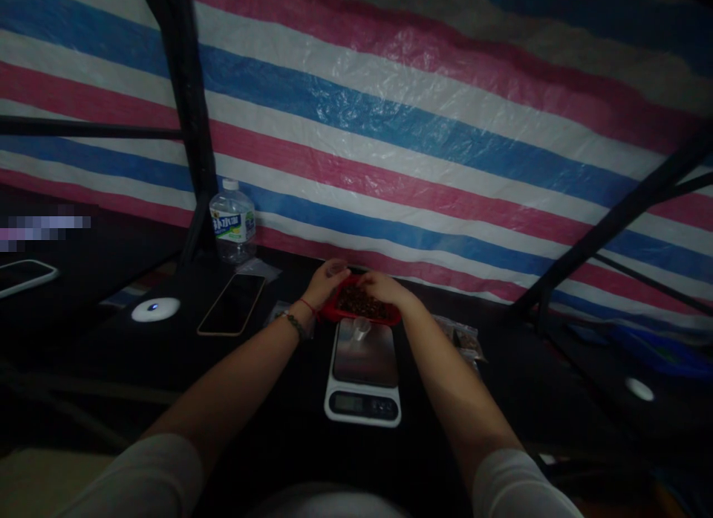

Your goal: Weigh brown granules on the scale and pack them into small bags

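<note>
A red tray [330,314] full of small dark brown pieces [362,301] lies on the black table. My left hand [323,286] is at the tray's left rim, its fingers closed around a small clear cup [336,267]. Over the right part of the tray, my right hand [385,289] dips its bent, closed fingertips into the pieces; what they pinch is hidden. Just in front of the tray sits a white kitchen scale [365,384] with a dark plate and a display. Another small clear cup [361,328] stands at the back of its plate.
Left of the tray are a phone [232,305], a white oval device [156,310] and a plastic bottle [232,221]. Clear bags with brown contents [466,340] lie beyond my right forearm. A striped tarp [356,131] and black frame posts [189,94] stand behind.
</note>
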Tool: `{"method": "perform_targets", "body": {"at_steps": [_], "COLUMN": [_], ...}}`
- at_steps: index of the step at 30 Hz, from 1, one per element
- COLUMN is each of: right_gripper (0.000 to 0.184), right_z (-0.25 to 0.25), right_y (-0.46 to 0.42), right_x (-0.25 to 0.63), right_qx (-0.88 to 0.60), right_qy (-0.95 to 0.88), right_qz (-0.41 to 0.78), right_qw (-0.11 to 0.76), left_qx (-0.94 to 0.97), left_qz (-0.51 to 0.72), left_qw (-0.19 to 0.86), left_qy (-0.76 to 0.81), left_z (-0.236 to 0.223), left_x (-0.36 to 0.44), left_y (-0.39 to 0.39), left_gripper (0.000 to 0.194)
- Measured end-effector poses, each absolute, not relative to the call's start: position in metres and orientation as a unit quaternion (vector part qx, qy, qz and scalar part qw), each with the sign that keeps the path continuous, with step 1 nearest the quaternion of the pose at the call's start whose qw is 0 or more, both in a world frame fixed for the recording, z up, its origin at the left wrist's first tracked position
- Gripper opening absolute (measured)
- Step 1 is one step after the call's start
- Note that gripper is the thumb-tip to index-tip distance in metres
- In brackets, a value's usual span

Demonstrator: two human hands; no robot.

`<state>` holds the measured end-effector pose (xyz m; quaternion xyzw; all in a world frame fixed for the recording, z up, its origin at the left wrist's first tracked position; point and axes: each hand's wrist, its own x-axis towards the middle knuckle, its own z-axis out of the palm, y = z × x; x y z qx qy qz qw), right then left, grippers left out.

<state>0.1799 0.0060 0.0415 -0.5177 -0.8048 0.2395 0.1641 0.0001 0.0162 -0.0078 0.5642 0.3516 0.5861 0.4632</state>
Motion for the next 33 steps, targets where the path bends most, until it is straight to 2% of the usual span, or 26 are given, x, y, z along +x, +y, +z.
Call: {"method": "perform_targets", "body": {"at_steps": [2,4,6,11,16,23,27,33], "right_gripper": [0.026,0.036,0.039,0.025,0.022,0.021,0.016,0.013], "right_z": [0.031,0.022,0.016,0.016,0.014,0.014,0.030,0.068], "right_y": [0.003,0.000,-0.001,0.001,0.005,0.009,0.009,0.010], "right_x": [0.177,0.170,0.163,0.159,0.167,0.173,0.176,0.170], "right_qx": [-0.474,-0.450,-0.449,-0.443,-0.460,-0.474,-0.513,-0.513], "right_qy": [-0.849,-0.869,-0.873,-0.886,-0.881,-0.872,-0.834,-0.792], "right_qz": [0.207,0.187,0.171,0.128,0.101,0.062,0.092,0.129], "right_qw": [0.106,0.086,0.078,0.053,0.057,0.105,0.178,0.305], "left_qx": [0.487,0.439,0.412,0.359,0.382,0.357,0.379,0.522], "left_qz": [0.596,0.570,0.537,0.499,0.484,0.490,0.508,0.546], "left_qw": [0.564,0.644,0.699,0.758,0.742,0.753,0.724,0.587], "left_qy": [0.298,0.259,0.232,0.217,0.262,0.256,0.272,0.291], "left_z": [-0.003,0.002,0.006,0.006,0.004,0.003,-0.001,-0.012], "left_x": [-0.003,-0.006,-0.009,-0.009,-0.005,-0.010,-0.006,0.010], "left_y": [0.017,0.014,0.010,0.004,0.008,0.010,0.012,0.012], "left_gripper": [0.039,0.035,0.033,0.034,0.041,0.040,0.039,0.054]}}
